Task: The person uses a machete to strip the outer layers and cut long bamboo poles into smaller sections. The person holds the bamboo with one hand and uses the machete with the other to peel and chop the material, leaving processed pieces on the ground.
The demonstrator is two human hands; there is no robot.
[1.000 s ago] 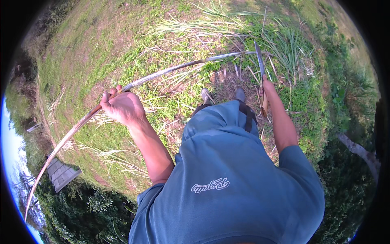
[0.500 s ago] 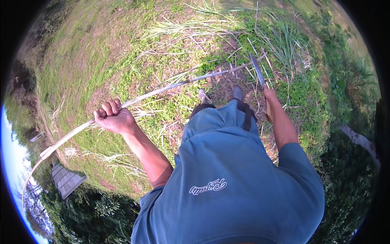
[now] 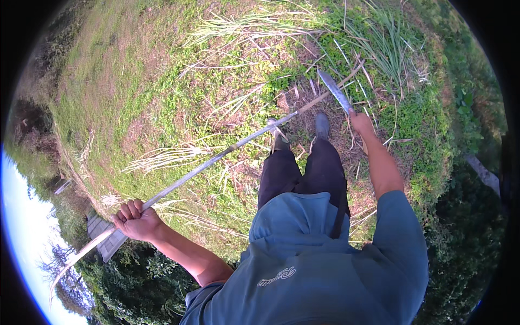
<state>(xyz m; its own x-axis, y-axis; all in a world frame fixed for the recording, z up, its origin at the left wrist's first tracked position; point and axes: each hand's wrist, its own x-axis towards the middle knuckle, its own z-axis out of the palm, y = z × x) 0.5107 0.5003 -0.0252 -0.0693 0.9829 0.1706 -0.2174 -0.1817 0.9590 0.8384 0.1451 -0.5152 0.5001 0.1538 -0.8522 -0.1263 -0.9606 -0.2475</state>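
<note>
My left hand (image 3: 135,221) is closed around a long, pale cane stalk (image 3: 238,145), well out to the left. The stalk slants across in front of my legs, its far end over the ground at upper right. Its thin, bent tip hangs beyond my left hand. In my right hand (image 3: 361,123) is a machete (image 3: 337,93), fingers wrapped round the handle, which is mostly hidden. The blade points up and left and crosses the stalk near its far end. Whether blade and stalk touch, I cannot tell.
Cut long green leaves (image 3: 387,46) and dry pale stalks (image 3: 170,157) lie on the grass. My boots (image 3: 322,124) stand close below the stalk. Dark bushes (image 3: 135,281) and a grey tiled roof (image 3: 111,245) are at lower left; trees line the right.
My left hand has moved down and slightly left with the stalk, which now slopes more steeply. The machete has shifted left and tilted, its blade now across the stalk.
</note>
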